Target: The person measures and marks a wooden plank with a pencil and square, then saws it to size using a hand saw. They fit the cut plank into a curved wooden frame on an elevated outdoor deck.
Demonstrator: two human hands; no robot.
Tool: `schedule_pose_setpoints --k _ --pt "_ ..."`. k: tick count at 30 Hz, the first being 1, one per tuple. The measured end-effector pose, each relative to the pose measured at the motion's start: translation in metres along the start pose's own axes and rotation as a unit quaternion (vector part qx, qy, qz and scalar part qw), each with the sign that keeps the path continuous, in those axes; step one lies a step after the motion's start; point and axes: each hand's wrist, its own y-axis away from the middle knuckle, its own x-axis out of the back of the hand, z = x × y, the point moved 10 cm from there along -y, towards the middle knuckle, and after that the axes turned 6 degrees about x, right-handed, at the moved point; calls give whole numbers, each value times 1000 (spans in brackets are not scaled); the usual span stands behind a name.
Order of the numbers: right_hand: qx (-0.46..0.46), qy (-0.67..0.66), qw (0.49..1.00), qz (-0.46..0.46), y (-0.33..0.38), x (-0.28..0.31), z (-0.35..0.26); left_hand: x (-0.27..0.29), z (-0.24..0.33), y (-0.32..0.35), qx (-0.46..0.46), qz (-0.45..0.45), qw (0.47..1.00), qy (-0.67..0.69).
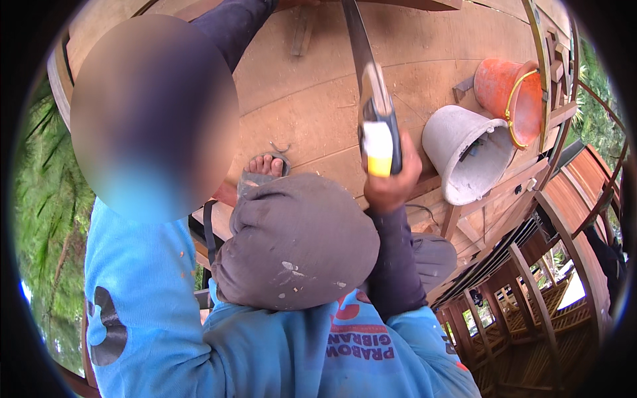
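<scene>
My right hand (394,178) is wrapped round the handle of a handsaw (381,142), dark with a white and yellow patch. Its long blade (358,40) runs up to the top edge of the view, beside a reddish-brown wooden board (415,3). Reaching up past a blurred round patch, my left arm in a dark sleeve (235,26) ends at the top edge. Only a sliver of my left hand (295,3) shows there, by the wood, with its fingers hidden.
A grey bucket (458,132) and an orange bucket (494,89) lie tipped on the right of the planked wooden surface (318,113). My bent grey-trousered knee (298,242) and sandalled foot (265,166) are near the middle. A small wood block (302,33) lies ahead; timber framing (531,292) stands lower right.
</scene>
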Motion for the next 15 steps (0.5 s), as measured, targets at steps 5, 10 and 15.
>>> schedule_pose_setpoints --k 5,10,15 --pt "32 31 999 11 -27 -13 -15 3 -10 -5 27 -9 999 30" --pt "-129 -7 992 -10 79 38 -2 4 -7 -6 13 -38 998 43" --pt "42 31 998 25 -16 -10 -11 -5 -10 -8 12 8 999 48"
